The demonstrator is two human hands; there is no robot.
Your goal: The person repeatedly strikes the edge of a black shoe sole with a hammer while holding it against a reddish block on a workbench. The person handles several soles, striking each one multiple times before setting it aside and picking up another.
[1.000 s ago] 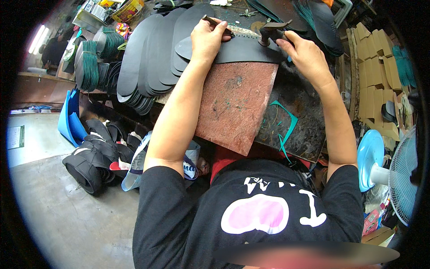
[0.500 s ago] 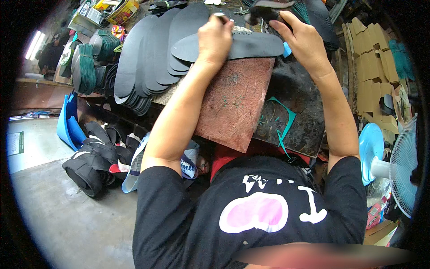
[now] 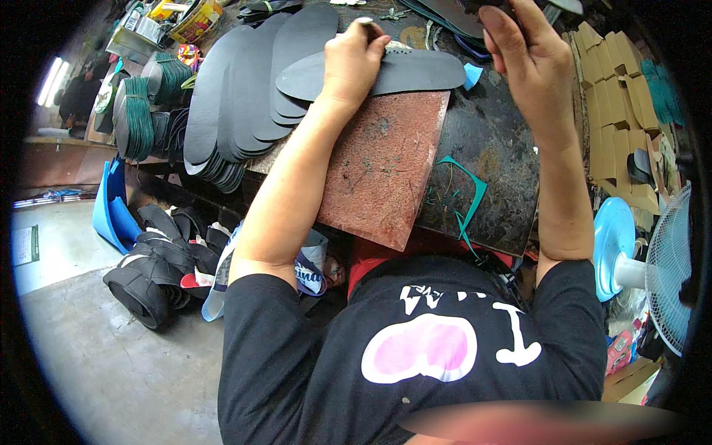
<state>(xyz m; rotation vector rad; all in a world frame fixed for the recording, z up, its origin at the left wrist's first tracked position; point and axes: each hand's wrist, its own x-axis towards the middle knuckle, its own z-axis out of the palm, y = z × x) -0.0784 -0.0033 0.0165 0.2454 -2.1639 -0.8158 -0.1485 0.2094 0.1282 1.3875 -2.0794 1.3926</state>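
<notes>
My left hand (image 3: 347, 65) is closed around a short upright tool (image 3: 364, 21), probably a punch; only its pale round top shows above my fist. It rests over a black shoe sole sheet (image 3: 426, 74), which lies across the far end of a worn reddish board (image 3: 378, 167). Small dark holes run along the sole's far edge, just right of that fist. Raised at the upper right is my right hand (image 3: 530, 59), its fingers curled around a hammer (image 3: 567, 5). Most of the hammer is cut off by the picture's top edge.
Left of the board, black sole sheets (image 3: 245, 89) are stacked in overlapping piles. Bundles tied with green cord (image 3: 135, 119) stand farther left. A green offcut strip (image 3: 475, 194) and a blue scrap (image 3: 472, 76) lie on the dark tabletop (image 3: 508, 141). A fan (image 3: 670, 271) stands at right.
My right hand has risen up and to the right with the hammer, which has mostly left the picture. My left hand stays on the tool over the sole; the whole view has shifted slightly.
</notes>
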